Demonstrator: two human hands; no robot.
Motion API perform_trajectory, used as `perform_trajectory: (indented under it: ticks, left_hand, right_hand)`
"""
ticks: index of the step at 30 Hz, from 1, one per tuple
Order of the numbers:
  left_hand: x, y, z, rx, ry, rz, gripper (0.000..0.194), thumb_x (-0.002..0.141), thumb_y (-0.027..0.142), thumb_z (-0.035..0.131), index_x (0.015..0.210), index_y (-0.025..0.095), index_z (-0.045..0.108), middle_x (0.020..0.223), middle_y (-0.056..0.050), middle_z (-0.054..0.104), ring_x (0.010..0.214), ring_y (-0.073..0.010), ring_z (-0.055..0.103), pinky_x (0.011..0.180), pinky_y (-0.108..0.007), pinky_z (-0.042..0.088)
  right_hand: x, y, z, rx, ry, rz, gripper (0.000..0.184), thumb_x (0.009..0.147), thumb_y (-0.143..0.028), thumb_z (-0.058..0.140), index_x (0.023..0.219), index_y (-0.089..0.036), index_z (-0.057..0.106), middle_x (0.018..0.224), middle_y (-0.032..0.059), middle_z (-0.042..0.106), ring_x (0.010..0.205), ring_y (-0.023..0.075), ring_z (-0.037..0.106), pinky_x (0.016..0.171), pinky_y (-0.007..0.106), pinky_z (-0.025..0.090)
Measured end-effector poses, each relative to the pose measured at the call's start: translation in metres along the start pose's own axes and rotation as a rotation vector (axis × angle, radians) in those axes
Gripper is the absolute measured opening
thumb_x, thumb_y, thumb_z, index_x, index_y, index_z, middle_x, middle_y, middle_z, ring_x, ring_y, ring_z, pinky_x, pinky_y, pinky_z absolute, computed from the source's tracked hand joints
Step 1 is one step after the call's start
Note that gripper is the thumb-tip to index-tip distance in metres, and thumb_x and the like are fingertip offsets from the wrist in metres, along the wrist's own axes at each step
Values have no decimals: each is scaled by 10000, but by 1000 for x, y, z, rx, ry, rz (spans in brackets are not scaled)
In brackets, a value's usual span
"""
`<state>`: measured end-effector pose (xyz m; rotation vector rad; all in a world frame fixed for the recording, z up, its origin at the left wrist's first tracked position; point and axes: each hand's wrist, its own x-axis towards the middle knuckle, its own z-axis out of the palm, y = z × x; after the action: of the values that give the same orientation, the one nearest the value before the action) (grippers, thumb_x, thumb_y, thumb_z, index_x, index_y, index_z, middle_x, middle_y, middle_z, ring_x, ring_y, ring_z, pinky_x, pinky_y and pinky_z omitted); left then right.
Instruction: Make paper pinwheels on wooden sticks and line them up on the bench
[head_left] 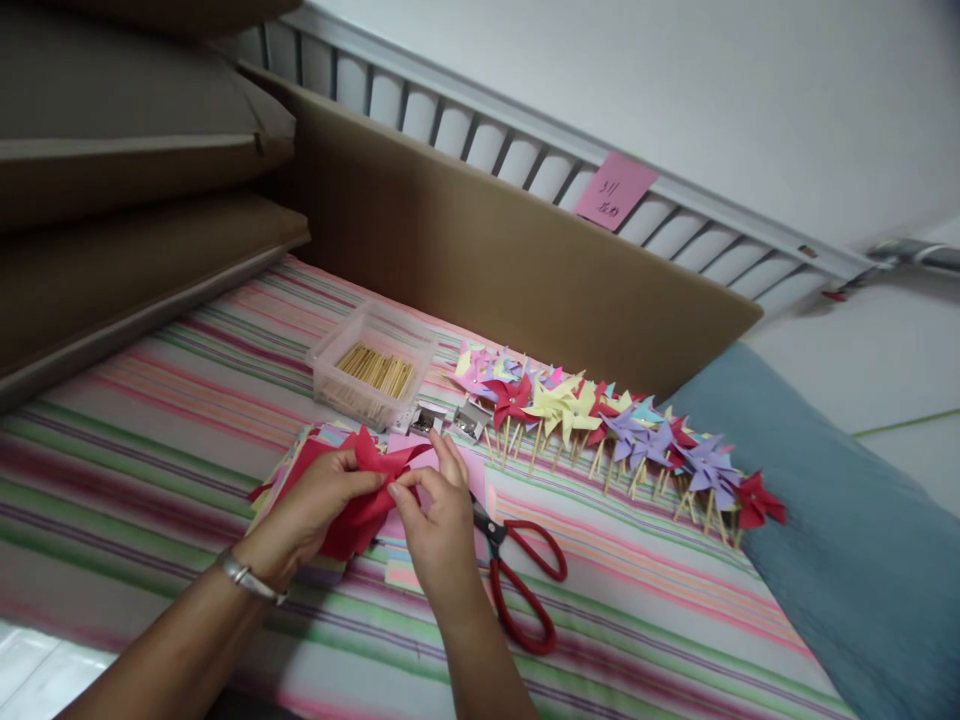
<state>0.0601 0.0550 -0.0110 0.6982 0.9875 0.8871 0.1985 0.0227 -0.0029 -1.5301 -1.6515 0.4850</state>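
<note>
A red paper pinwheel [379, 457], its blades folded, is held between both hands above a stack of coloured paper. My left hand [319, 500] grips its left side with thumb and fingers closed. From the right, my right hand [437, 515] pinches the paper near its middle between thumb and forefinger, the other fingers raised. Whether a pin sits in that pinch is too small to tell. Beneath lies the stack of paper sheets [289, 480], red on top, with a pink sheet [469, 470] to the right. Red-handled scissors [517, 570] lie beside my right hand.
A clear plastic box [330, 388] holds many short wooden sticks [377, 370]. Two small boxes of pins [469, 421] stand in front of it. Finished pinwheels [585, 415] lie in a long row at right. A cardboard panel [480, 240] backs the striped cloth [622, 610]; cardboard boxes [135, 270] stand left.
</note>
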Motion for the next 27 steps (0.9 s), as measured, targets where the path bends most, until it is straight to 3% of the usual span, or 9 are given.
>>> perform_trajectory:
  ticks: [5, 14, 21, 27]
  left_hand:
    - [-1, 1, -1, 6, -13, -7, 194, 619, 226, 740, 769, 117, 684, 673, -68, 727, 580, -177, 667, 549, -251, 501]
    - [3, -2, -4, -13, -44, -21, 192, 599, 230, 755, 731, 104, 696, 596, -55, 707, 512, -152, 633, 508, -232, 478]
    - [1, 0, -2, -31, -31, -48, 334, 543, 247, 821, 812, 92, 697, 688, -78, 740, 589, -177, 666, 562, -250, 500]
    - [2, 2, -2, -32, -8, -52, 307, 544, 250, 820, 775, 90, 696, 654, -82, 738, 526, -171, 645, 505, -245, 486]
  right_hand:
    - [1, 1, 1, 2, 15, 7, 109, 778, -154, 634, 685, -208, 653, 1423, 108, 463, 1360, 262, 326, 1095, 492, 258]
    - [2, 0, 2, -37, 18, 55, 116, 738, -105, 645, 675, -202, 645, 1390, 120, 498, 1341, 272, 355, 1089, 488, 270]
    - [3, -1, 2, -56, 30, 55, 139, 722, -77, 625, 652, -197, 637, 1399, 115, 494, 1358, 280, 335, 1093, 480, 267]
    - [2, 0, 3, 3, 52, 49, 90, 725, -120, 637, 691, -203, 646, 1387, 110, 504, 1355, 274, 341, 1102, 460, 250]
